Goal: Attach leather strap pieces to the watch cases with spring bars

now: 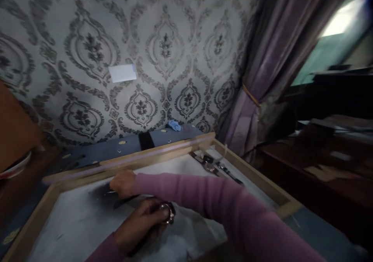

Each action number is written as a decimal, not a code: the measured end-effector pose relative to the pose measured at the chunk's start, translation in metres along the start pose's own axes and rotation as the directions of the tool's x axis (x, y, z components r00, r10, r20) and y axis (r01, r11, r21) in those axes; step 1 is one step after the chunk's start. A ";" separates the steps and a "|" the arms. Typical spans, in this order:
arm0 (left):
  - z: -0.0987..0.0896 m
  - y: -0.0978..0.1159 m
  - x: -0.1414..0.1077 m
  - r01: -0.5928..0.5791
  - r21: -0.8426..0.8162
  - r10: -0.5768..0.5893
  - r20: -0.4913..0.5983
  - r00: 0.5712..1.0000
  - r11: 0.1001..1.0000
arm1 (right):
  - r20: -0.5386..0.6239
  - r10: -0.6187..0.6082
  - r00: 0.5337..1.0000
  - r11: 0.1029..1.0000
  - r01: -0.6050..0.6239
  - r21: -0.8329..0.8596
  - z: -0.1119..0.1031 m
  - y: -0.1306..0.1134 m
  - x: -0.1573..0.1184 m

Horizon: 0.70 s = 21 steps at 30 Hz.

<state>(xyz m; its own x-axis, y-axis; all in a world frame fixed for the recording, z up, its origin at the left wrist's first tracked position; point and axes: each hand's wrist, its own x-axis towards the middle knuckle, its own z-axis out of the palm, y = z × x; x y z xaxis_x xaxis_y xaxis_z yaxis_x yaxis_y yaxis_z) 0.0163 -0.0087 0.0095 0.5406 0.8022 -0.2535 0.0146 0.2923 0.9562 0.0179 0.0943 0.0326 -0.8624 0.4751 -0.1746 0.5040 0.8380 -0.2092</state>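
My left hand (142, 221) is closed around a wristwatch (168, 214), with the thumb over its round metal case. My right hand (124, 183) reaches across to the left, past the left hand, with its fingers curled down near the board's far side. A thin pale sliver shows by those fingertips, beside a dark smudge on the white surface; what the fingers hold, if anything, I cannot make out. Both hands are over a wooden-framed board (186, 151) with a white bottom. Other wristwatches (209, 166) with dark straps lie in its far right corner.
Behind the frame, a patterned blue cloth (110, 151) bears a crumpled light-blue cloth (175, 125). The patterned wall stands close behind. A tied purple curtain (247, 103) hangs at right, near a dark red table (291, 157). An orange-brown object (16, 130) is at left.
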 end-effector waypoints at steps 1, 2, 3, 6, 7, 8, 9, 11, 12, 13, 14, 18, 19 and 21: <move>0.000 0.000 -0.001 -0.009 -0.001 0.009 -0.015 1.000 1.000 | 0.001 0.011 1.000 0.999 -0.011 0.034 -0.002 0.003 -0.004; -0.001 0.000 -0.002 0.007 0.003 -0.007 -0.008 1.000 1.000 | -0.014 0.020 1.000 0.997 -0.019 0.068 -0.004 0.008 -0.009; -0.003 -0.001 -0.002 0.013 -0.013 -0.013 -0.011 1.000 1.000 | -0.037 0.024 0.999 0.994 -0.020 0.106 -0.006 0.013 -0.017; -0.008 -0.005 -0.001 0.045 -0.012 -0.045 -0.021 0.999 0.999 | -0.071 0.015 0.997 0.968 0.003 0.250 -0.005 0.036 -0.050; -0.009 -0.006 0.000 0.044 -0.003 -0.044 -0.012 0.999 0.999 | -0.089 0.015 0.996 0.954 0.013 0.298 -0.003 0.045 -0.063; -0.010 -0.006 0.000 0.038 0.005 -0.038 -0.011 0.999 0.999 | -0.107 0.025 0.994 0.940 0.013 0.340 0.001 0.054 -0.077; -0.010 -0.006 0.000 0.036 0.019 -0.036 -0.002 0.999 0.999 | -0.122 0.042 0.992 0.927 0.007 0.376 0.006 0.063 -0.089; -0.008 -0.005 0.000 0.015 0.010 -0.015 0.032 0.999 1.000 | -0.144 0.086 0.986 0.897 -0.014 0.441 0.017 0.080 -0.110; -0.006 -0.004 -0.001 0.027 0.009 -0.027 0.039 0.999 1.000 | -0.158 0.112 0.981 0.884 -0.026 0.466 0.023 0.086 -0.117; -0.004 -0.003 -0.001 0.034 0.021 -0.035 0.044 0.998 0.999 | -0.175 0.133 0.976 0.874 -0.032 0.485 0.028 0.092 -0.122; -0.001 -0.001 -0.002 0.038 0.052 -0.041 0.061 0.997 0.998 | -0.190 0.144 0.971 0.864 -0.030 0.502 0.033 0.095 -0.125; 0.015 0.003 -0.006 0.025 0.147 -0.056 0.206 0.977 0.989 | -0.227 0.128 0.966 0.847 0.012 0.531 0.043 0.089 -0.125; 0.019 0.004 -0.008 0.019 0.184 -0.065 0.248 0.967 0.983 | -0.231 0.103 0.968 0.849 0.036 0.527 0.043 0.085 -0.123; 0.024 0.005 -0.010 -0.056 0.281 -0.036 0.312 0.949 0.958 | -0.240 0.040 0.970 0.859 0.089 0.505 0.041 0.076 -0.120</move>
<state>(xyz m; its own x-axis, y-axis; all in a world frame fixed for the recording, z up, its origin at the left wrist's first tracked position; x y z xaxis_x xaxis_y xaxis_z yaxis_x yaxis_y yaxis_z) 0.0310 -0.0278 0.0200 0.7751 0.5887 -0.2295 0.2202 0.0888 0.9714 0.1617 0.0897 -0.0021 -0.8276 0.5589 0.0530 0.3796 0.6266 -0.6806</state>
